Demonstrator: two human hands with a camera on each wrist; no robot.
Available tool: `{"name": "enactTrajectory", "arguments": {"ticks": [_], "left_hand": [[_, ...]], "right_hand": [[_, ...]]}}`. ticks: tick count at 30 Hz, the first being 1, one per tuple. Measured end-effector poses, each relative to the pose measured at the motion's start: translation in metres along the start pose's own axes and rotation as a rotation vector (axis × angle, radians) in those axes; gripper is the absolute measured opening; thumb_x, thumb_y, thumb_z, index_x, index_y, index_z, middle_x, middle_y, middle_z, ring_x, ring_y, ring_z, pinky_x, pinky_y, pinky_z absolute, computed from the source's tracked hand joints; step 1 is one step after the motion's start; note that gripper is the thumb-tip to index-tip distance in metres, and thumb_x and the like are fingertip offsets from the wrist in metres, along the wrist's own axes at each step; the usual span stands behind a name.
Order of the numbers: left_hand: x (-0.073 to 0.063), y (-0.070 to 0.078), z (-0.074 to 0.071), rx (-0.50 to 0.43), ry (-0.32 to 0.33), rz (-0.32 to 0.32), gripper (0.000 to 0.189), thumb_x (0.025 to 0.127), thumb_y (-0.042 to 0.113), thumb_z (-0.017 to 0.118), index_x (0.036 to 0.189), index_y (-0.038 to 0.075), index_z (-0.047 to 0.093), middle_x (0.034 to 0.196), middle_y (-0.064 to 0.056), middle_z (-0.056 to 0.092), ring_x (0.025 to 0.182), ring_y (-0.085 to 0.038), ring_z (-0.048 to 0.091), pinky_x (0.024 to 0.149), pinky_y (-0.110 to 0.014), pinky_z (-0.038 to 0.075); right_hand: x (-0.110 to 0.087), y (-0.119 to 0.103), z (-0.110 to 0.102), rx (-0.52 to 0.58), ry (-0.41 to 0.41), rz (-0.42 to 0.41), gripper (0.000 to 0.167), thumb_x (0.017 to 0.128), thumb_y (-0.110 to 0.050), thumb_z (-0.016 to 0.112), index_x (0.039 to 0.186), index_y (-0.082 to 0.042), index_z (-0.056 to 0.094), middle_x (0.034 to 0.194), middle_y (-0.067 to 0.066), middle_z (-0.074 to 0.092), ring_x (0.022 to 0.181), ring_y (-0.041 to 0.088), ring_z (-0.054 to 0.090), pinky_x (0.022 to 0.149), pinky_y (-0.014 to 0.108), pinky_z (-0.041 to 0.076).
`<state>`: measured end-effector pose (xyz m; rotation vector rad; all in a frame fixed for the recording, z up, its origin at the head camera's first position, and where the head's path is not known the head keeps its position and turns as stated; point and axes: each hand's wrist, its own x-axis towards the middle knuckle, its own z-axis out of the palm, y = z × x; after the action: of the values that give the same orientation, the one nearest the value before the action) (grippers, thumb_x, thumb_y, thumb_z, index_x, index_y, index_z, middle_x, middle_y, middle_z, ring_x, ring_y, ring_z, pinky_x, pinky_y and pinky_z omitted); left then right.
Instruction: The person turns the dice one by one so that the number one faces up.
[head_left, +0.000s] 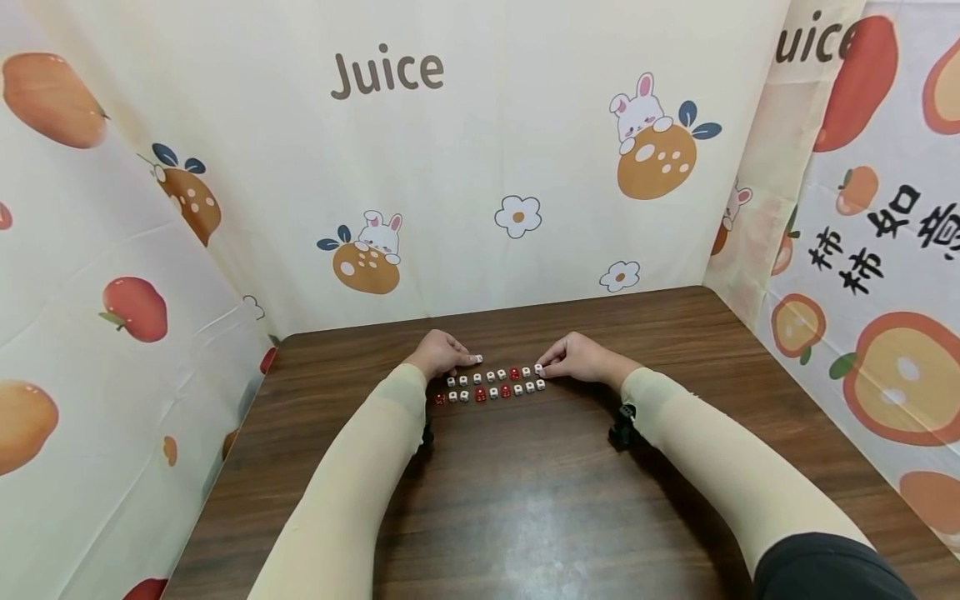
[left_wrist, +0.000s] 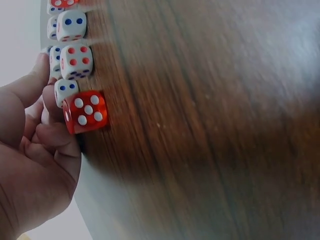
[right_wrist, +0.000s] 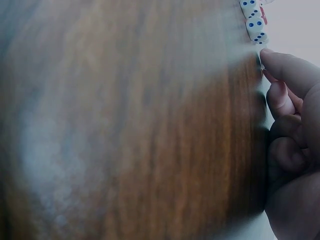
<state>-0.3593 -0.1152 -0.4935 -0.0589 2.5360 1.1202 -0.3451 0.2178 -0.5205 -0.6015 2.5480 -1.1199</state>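
Observation:
Two rows of small dice run across the table, most of them white with a few red. Beyond the back row, my left hand (head_left: pixel 438 353) pinches a white die (head_left: pixel 478 358) between thumb and fingertips. At the back row's right end, my right hand (head_left: pixel 583 358) has its thumb and finger on the last white die (head_left: pixel 538 369); its other fingers are curled in. A red die (left_wrist: pixel 89 112) ends the front row on the left, close by my left hand in the left wrist view. The right wrist view shows the front row's white end die (right_wrist: pixel 255 25) near my thumb.
The dark wooden table (head_left: pixel 510 483) reaches back to a pale printed curtain (head_left: pixel 465 150). Similar printed sheets hang at the left and right sides. A black wrist strap mount (head_left: pixel 622 429) sits under my right forearm.

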Motion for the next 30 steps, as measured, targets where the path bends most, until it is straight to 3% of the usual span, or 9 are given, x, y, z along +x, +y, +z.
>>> {"name": "enactTrajectory", "arguments": {"ticks": [9, 18, 26, 30], "left_hand": [[0.0009, -0.0021, 0.0000, 0.011, -0.014, 0.051, 0.019, 0.100, 0.021, 0.092, 0.113, 0.008, 0.088, 0.094, -0.002, 0.081, 0.064, -0.009, 0.061, 0.057, -0.027, 0.047], [0.0002, -0.0016, 0.0001, 0.023, -0.051, 0.132, 0.034, 0.098, 0.020, 0.093, 0.130, 0.013, 0.086, 0.135, -0.011, 0.081, 0.079, -0.014, 0.065, 0.071, -0.027, 0.055], [-0.0018, 0.0028, 0.0014, 0.101, -0.058, 0.137, 0.030, 0.101, 0.021, 0.090, 0.131, 0.016, 0.087, 0.139, -0.010, 0.080, 0.076, -0.012, 0.060, 0.070, -0.028, 0.052], [-0.0043, 0.0041, 0.0025, 0.119, -0.061, 0.152, 0.031, 0.101, 0.022, 0.090, 0.132, 0.018, 0.087, 0.144, -0.009, 0.078, 0.087, -0.014, 0.062, 0.079, -0.030, 0.054]], "right_hand": [[-0.0001, 0.0003, 0.0004, -0.001, -0.001, -0.001, 0.016, 0.099, -0.023, 0.089, 0.111, -0.013, 0.092, 0.074, -0.009, 0.072, 0.068, 0.009, 0.054, 0.065, 0.026, 0.044], [-0.0007, -0.0014, 0.0006, -0.009, 0.000, 0.009, 0.016, 0.100, -0.022, 0.088, 0.113, -0.013, 0.092, 0.074, -0.009, 0.072, 0.068, 0.009, 0.054, 0.067, 0.026, 0.045], [-0.0003, -0.0037, 0.0008, -0.018, -0.001, 0.005, 0.017, 0.100, -0.024, 0.088, 0.113, -0.014, 0.092, 0.075, -0.009, 0.072, 0.070, 0.009, 0.054, 0.069, 0.027, 0.045], [-0.0016, -0.0046, 0.0007, -0.027, 0.003, 0.010, 0.016, 0.100, -0.022, 0.088, 0.113, -0.013, 0.092, 0.074, -0.010, 0.071, 0.070, 0.009, 0.054, 0.068, 0.026, 0.045]]}}
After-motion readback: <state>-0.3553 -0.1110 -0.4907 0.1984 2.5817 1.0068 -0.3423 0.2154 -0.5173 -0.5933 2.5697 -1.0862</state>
